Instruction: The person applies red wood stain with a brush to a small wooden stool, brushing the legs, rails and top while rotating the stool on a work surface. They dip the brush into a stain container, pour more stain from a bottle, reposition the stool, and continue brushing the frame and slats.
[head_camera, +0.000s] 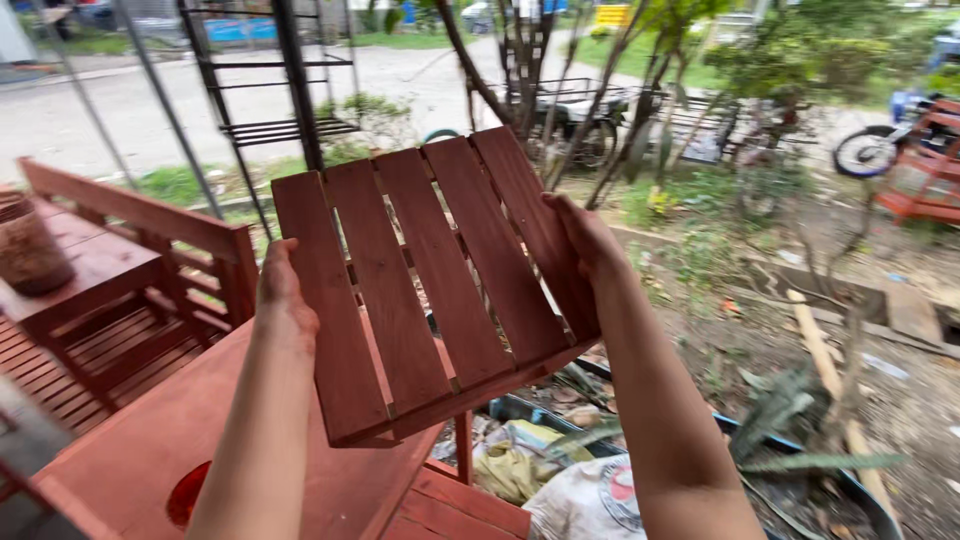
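Slats of red-stained wood, five of them fixed side by side on cross battens, make up the panel (430, 280) that both hands hold up in the air, tilted, above the red worktop (150, 440). The left hand (283, 295) grips the panel's left edge, its fingers curled round behind the outer slat and out of sight; the right hand (585, 235) clasps the right edge the same way, thumb on the front face. The panel looks stiff and fairly light, judged from how easily it is carried at arm's length; its smooth stain may be a little slippery, so the long outer edges seem the sound places to take it. Left of the left hand stands a brown jar (28, 250) whose contents cannot be made out. Below the right hand, a dark tub (850, 490) holds sacks, leaves and rubbish.
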